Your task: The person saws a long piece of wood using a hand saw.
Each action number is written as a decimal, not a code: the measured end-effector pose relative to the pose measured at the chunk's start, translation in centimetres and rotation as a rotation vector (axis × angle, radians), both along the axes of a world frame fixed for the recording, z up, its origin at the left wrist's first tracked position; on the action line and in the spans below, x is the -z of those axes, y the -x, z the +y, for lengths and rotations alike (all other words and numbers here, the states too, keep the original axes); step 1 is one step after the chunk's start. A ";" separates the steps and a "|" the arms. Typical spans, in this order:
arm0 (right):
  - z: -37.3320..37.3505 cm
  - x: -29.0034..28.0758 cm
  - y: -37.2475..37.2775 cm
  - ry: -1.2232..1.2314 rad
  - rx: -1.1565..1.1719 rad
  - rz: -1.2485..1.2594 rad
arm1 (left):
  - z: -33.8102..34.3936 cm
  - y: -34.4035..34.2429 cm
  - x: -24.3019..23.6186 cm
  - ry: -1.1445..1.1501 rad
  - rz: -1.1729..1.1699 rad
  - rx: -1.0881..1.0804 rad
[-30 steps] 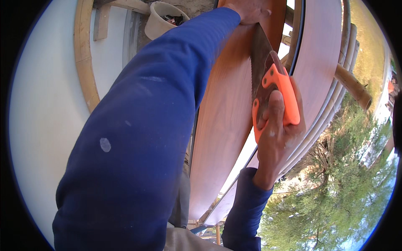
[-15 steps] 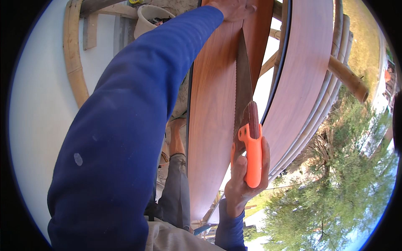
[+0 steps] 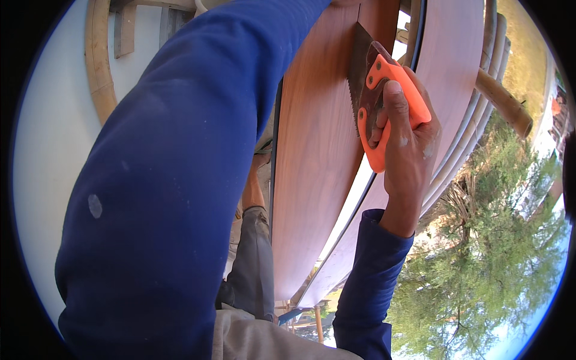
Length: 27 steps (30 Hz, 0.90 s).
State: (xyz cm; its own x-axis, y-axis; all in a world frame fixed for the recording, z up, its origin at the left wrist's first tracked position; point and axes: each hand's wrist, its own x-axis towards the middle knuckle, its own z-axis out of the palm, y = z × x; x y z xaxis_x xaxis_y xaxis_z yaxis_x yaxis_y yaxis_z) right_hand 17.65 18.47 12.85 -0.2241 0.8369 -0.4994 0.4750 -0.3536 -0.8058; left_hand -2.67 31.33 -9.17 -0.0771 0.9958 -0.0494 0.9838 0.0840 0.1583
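My right hand [image 3: 411, 126] is wrapped round the orange handle of a handsaw [image 3: 360, 60], with the thumb along its near side. The toothed blade points away from me, its teeth facing left. It meets a long brown wood-grain board [image 3: 312, 120], where a narrow line runs on past the blade toward the top edge. Part of the blade is hidden, at or below the board. My left arm in a blue sleeve stretches across the board; only a sliver of my left hand [image 3: 345, 2] shows at the top edge, its fingers out of the picture.
Right of the sawn board lies another wood-grain board [image 3: 453, 54] with a dark edge. Beyond it are bent poles and a bamboo end [image 3: 510, 108]. A curved bamboo piece [image 3: 99, 66] stands at far left beside a white surface. My leg [image 3: 251, 258] is below, left of the board.
My right hand has pushed the handsaw forward and to the right along the board, so less blade shows. My left hand has slipped almost wholly out at the top as the view shifted.
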 end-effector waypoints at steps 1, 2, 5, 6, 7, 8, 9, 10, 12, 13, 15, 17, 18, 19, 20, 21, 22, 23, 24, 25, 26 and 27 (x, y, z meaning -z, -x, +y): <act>0.2 -0.2 0.0 0.029 -0.022 0.012 | 0.1 0.2 0.2 -0.015 0.001 -0.002; 0.0 0.0 0.0 0.020 -0.006 0.050 | 0.3 0.2 0.2 -0.032 0.003 -0.003; -1.0 0.6 -0.3 -0.045 0.008 -0.039 | 0.6 -0.1 0.4 -0.074 0.034 0.006; -1.8 0.8 -0.6 -0.079 0.014 -0.048 | 0.6 -0.1 1.1 -0.077 0.032 -0.014; -2.5 1.0 -0.9 -0.111 0.016 -0.059 | 0.8 -0.1 2.1 -0.080 0.030 -0.034; -4.0 0.0 -1.0 -0.110 0.039 -0.090 | 1.0 0.0 2.8 -0.081 0.029 -0.055; -5.7 -1.8 -1.7 -0.106 0.067 -0.134 | 1.2 -0.3 2.4 -0.062 -0.001 -0.040; -7.4 -3.6 -2.5 -0.097 0.097 -0.173 | 1.4 -0.1 1.6 -0.053 -0.016 -0.028; -11.7 -9.4 -4.1 -0.063 0.159 -0.248 | 1.4 -0.9 1.0 -0.046 -0.045 -0.014; -13.7 -11.6 -4.9 -0.044 0.180 -0.244 | 0.6 -0.7 1.2 -0.042 -0.026 -0.025; -17.2 -14.4 -7.4 -0.039 0.192 -0.223 | 1.6 0.5 0.8 -0.082 0.021 -0.034; -18.6 -15.1 -8.1 0.002 0.198 -0.304 | 1.7 0.5 1.0 -0.096 0.052 -0.035; -18.3 -14.5 -8.0 -0.016 0.190 -0.326 | 1.9 0.5 0.7 -0.072 0.062 -0.021; -18.2 -14.1 -8.0 -0.034 0.182 -0.353 | 2.0 0.5 0.4 -0.047 0.073 -0.008; -17.3 -12.0 -7.6 -0.100 0.172 -0.342 | 2.3 0.6 0.1 -0.024 0.085 0.006; -16.5 -9.9 -7.4 -0.151 0.155 -0.333 | 2.0 0.7 0.5 -0.059 0.048 0.006; -15.7 -7.8 -7.8 -0.195 0.126 -0.312 | 1.3 0.3 1.2 -0.083 0.006 0.002; -14.4 -5.4 -7.4 -0.265 0.106 -0.281 | 1.7 0.6 0.9 -0.135 -0.027 0.001; -13.1 -3.9 -6.5 -0.282 0.092 -0.246 | 2.1 0.9 0.6 -0.120 -0.017 0.019; -11.8 -2.3 -5.8 -0.290 0.074 -0.215 | 2.1 0.8 0.3 -0.094 -0.012 0.035; -10.8 -0.2 -5.6 -0.316 0.049 -0.194 | 1.8 0.6 0.2 -0.066 -0.009 0.054; -10.1 2.0 -5.4 -0.343 0.024 -0.174 | 1.6 0.4 0.3 -0.071 0.006 0.055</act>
State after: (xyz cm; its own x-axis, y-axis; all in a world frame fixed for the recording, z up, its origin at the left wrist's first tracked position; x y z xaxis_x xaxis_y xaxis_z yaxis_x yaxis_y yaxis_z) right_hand 23.06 8.38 10.81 -0.1391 0.9659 -0.2182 0.6098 -0.0901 -0.7874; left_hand -3.11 32.92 -9.50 -0.0221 0.9995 0.0222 0.9875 0.0183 0.1563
